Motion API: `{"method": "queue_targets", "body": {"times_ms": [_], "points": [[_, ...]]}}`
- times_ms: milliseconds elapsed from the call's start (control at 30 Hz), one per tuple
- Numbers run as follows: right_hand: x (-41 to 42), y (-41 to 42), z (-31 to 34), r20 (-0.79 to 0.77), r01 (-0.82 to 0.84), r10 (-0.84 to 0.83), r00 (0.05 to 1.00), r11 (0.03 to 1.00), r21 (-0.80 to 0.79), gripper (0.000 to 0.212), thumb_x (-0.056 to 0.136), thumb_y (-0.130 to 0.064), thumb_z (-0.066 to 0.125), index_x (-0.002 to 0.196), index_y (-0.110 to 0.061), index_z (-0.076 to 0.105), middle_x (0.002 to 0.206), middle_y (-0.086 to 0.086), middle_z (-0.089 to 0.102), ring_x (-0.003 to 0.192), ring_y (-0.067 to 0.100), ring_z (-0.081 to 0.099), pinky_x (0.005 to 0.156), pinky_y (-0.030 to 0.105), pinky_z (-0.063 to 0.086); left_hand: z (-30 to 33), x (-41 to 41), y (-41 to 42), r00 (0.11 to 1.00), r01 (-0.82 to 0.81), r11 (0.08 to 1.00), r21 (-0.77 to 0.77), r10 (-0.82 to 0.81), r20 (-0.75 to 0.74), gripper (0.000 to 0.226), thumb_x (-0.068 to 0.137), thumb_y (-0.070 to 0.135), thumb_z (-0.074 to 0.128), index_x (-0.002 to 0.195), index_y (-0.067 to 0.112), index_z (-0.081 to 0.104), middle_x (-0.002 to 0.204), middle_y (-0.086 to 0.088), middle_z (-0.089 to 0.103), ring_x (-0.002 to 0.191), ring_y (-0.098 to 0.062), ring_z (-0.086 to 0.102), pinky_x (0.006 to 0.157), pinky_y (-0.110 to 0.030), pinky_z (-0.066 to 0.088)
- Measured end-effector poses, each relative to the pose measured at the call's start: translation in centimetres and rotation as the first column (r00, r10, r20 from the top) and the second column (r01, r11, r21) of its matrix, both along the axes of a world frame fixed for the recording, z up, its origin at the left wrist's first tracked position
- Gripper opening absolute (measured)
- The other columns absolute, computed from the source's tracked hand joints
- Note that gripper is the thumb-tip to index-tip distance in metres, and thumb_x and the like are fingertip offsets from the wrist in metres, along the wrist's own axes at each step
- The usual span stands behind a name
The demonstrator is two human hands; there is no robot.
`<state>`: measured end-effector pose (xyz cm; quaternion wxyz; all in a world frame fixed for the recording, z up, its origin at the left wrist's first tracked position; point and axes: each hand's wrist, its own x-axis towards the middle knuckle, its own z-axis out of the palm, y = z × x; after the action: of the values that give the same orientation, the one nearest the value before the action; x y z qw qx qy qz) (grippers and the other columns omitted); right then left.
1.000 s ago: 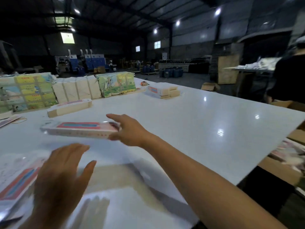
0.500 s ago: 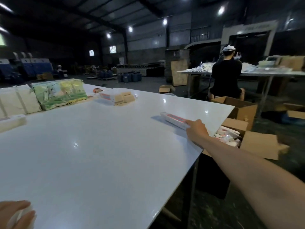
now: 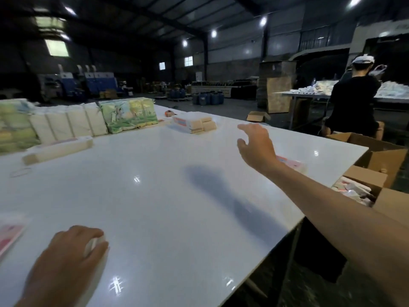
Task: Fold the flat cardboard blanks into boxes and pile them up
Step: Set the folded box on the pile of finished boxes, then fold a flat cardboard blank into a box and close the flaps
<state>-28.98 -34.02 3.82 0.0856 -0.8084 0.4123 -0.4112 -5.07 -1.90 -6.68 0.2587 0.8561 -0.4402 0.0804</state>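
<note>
My right hand [image 3: 254,147] hovers open above the white table [image 3: 155,196], fingers spread, holding nothing. Just behind its wrist a folded pink-and-white box [image 3: 293,165] lies near the table's right edge. My left hand [image 3: 66,253] rests on the near left of the table, its fingers curled round a small white piece [image 3: 94,244]; I cannot make out what it is. Flat pink-printed blanks [image 3: 10,237] lie at the left edge. Another folded box [image 3: 57,149] lies far left, and a small pile of boxes [image 3: 192,124] stands at the back.
Wrapped white and green packs [image 3: 88,120] line the back left. Open brown cartons [image 3: 376,151] stand on the floor by the table's right edge, one holding pink-and-white boxes [image 3: 352,189]. A person in black [image 3: 354,103] sits at another table beyond.
My right hand has let go of the box at the table's right edge and lifted up and leftward, open. The view has swung back left, and my left hand shows more fully.
</note>
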Motion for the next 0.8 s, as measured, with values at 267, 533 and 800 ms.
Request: {"method": "queue_targets", "body": {"times_ms": [267, 533, 800], "points": [[13.9, 14.4, -4.7, -0.212, -0.580, 0.604, 0.768, 0.797, 0.169, 0.031, 0.095, -0.019, 0.046, 0.122, -0.018, 0.062, 0.126, 0.005, 0.058, 0.118, 0.022, 0.050, 0.096, 0.030, 0.037, 1.2, -1.6, -0.2, 0.994, -0.098, 0.991, 0.088, 0.093, 0.058, 0.022, 0.093, 0.035, 0.048, 0.111, 0.029, 0.059, 0.116, 0.009, 0.054, 0.110, -0.013, 0.043, 0.093, -0.028, 0.037], [15.8, 15.4, -10.2, -0.421, -0.609, 0.584, 0.694, 0.788, 0.089, 0.033, 0.100, -0.024, 0.038, 0.121, -0.016, 0.062, 0.125, 0.002, 0.056, 0.112, 0.024, 0.047, 0.092, 0.032, 0.040, 0.6, -1.1, -0.4, 0.992, -0.079, 0.994, 0.075, 0.071, 0.100, 0.031, 0.093, 0.039, 0.044, 0.119, 0.027, 0.058, 0.121, 0.007, 0.053, 0.111, -0.013, 0.044, 0.090, -0.028, 0.037], [15.7, 15.0, -10.1, -0.372, -0.612, 0.603, 0.706, 0.783, 0.110, 0.028, 0.097, -0.022, 0.044, 0.116, -0.019, 0.065, 0.126, -0.002, 0.056, 0.115, 0.022, 0.047, 0.095, 0.032, 0.039, 6.2, 2.0, 0.3, 0.853, -0.144, 0.986, -0.079, 0.084, -0.514, 0.027, 0.087, 0.034, 0.062, 0.112, 0.022, 0.063, 0.108, 0.004, 0.063, 0.088, -0.009, 0.059, 0.072, -0.022, 0.046]]}}
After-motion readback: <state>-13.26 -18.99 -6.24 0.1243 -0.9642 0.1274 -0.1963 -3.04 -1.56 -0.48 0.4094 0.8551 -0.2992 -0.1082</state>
